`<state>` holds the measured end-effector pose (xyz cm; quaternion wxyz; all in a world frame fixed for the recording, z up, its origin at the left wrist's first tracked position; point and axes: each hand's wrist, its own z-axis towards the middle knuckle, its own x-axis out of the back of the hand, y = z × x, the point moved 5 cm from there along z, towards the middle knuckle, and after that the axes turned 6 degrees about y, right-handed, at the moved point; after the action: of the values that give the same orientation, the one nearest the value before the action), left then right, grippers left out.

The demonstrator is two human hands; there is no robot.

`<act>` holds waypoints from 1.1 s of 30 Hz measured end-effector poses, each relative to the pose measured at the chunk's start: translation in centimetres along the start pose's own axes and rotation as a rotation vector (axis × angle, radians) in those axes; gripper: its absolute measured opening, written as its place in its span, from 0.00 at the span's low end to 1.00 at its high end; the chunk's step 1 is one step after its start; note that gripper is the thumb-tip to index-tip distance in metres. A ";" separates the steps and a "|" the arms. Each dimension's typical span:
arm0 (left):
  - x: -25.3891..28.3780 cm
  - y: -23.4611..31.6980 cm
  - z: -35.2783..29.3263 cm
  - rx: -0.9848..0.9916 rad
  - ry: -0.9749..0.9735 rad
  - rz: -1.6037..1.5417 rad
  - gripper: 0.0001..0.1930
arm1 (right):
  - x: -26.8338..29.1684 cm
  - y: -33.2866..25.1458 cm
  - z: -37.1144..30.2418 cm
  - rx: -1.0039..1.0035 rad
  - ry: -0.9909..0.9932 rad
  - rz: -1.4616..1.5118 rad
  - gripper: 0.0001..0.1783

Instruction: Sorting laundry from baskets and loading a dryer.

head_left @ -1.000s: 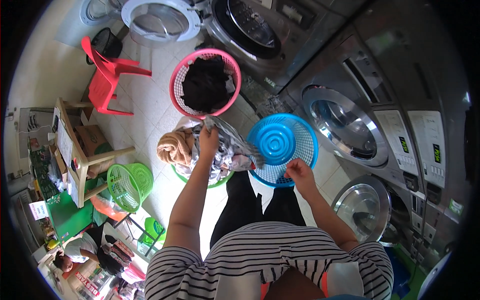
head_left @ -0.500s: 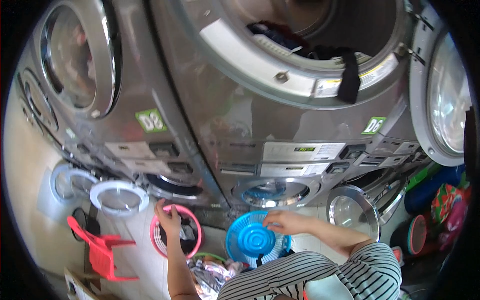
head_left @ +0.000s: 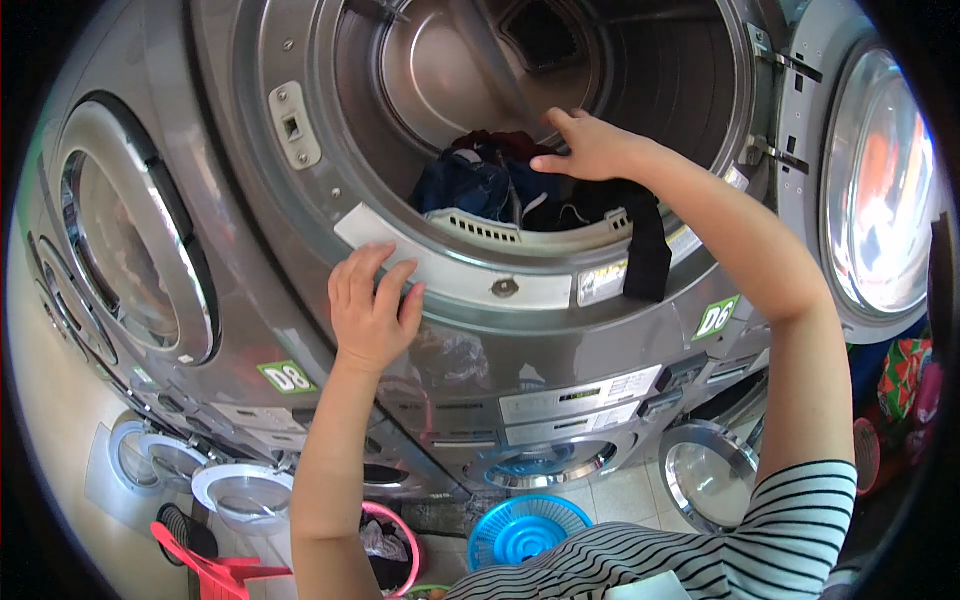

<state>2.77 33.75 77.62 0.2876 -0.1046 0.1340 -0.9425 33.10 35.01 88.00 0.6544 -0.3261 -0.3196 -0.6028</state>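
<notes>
In front of me stands a large grey dryer [head_left: 460, 360] with its round drum [head_left: 440, 80] uncovered. A heap of dark clothes [head_left: 465, 185], navy, black and dark red, lies at the drum's lower front. One black piece of cloth [head_left: 648, 255] hangs over the rim at the right. My right hand [head_left: 600, 148] reaches into the opening, just above the clothes, fingers apart and holding nothing. Lower left, my left hand [head_left: 370, 300] is at the pale strip [head_left: 460, 268] below the opening, its fingers spread and empty; whether it touches the strip I cannot tell.
The dryer's round glass door [head_left: 880, 190] is swung out to the right. Below stand a blue plastic basket [head_left: 528, 528] and a pink basket [head_left: 408, 555] with clothes. A red chair [head_left: 215, 570] is at lower left. Lower machines have doors [head_left: 708, 475] sticking out.
My view has tilted up toward the drum. Both hands have risen from above the baskets: the right into the dryer opening, the left to its front rim.
</notes>
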 end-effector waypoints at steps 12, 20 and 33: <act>-0.6 -1.2 -1.1 0.028 0.052 0.065 0.06 | -20.1 -3.3 11.2 0.291 -0.519 -0.265 0.60; -1.2 -1.3 -1.0 0.017 0.044 -0.003 0.04 | -4.7 -0.6 17.9 0.046 0.216 0.265 0.33; 0.9 0.4 1.2 0.477 0.215 -0.356 0.62 | 15.8 -8.7 -1.8 0.083 0.197 1.487 0.14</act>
<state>2.56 32.63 78.77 0.1187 0.0444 -0.0816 -0.9886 25.55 23.88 100.17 0.9264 -0.3755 0.0226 -0.0159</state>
